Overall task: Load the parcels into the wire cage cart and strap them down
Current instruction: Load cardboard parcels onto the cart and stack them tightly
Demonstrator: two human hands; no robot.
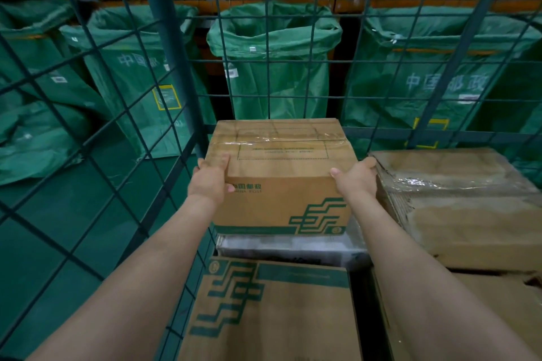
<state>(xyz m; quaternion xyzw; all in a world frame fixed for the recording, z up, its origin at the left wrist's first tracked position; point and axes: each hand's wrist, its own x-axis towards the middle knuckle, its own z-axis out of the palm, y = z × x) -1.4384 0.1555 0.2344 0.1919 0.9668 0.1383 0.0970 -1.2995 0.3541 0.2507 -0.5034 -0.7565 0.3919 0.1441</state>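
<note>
Brown carton, green postal logo on near face, clear tape across top, upright in the far-left corner of the green wire cage cart, held at its sides by left hand and right hand, directly over a white film-wrapped parcel. Second logo carton lies flat nearer; worn brown film-wrapped parcel just right

dim, greenish | edges bowed | glare on parcel | background perhaps blurred
</note>
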